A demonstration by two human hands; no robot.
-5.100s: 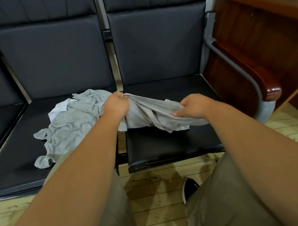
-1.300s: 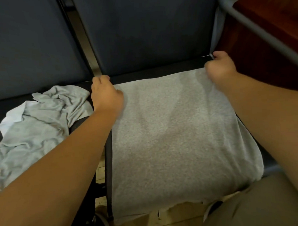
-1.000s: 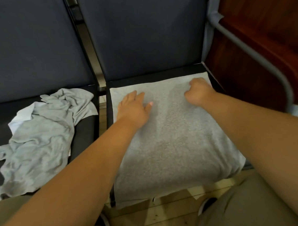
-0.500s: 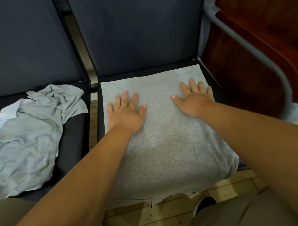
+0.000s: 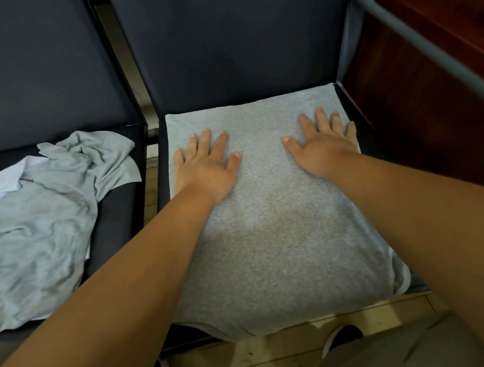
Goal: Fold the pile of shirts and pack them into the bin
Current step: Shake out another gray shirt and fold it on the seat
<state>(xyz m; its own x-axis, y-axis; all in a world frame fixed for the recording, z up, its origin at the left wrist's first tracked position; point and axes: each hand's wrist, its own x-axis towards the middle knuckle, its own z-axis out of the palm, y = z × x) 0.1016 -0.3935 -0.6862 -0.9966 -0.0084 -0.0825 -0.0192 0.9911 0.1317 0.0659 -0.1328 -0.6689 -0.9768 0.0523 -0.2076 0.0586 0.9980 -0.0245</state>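
Left grip [image 5: 207,168] and right grip [image 5: 322,149], pinching far corners a second ago, now lie flat on shirt [image 5: 271,237]. Both wide open, fingers spread, palms pressing cloth, holding nothing; right fingertips near shirt's right edge. Shirt spread over right seat [image 5: 162,173], near hem hanging over front. Crumpled pile [image 5: 42,219] on left seat [image 5: 117,216]. Wood panel [image 5: 412,106] at right, plank floor [image 5: 270,351] below. Forearms stretched forward.
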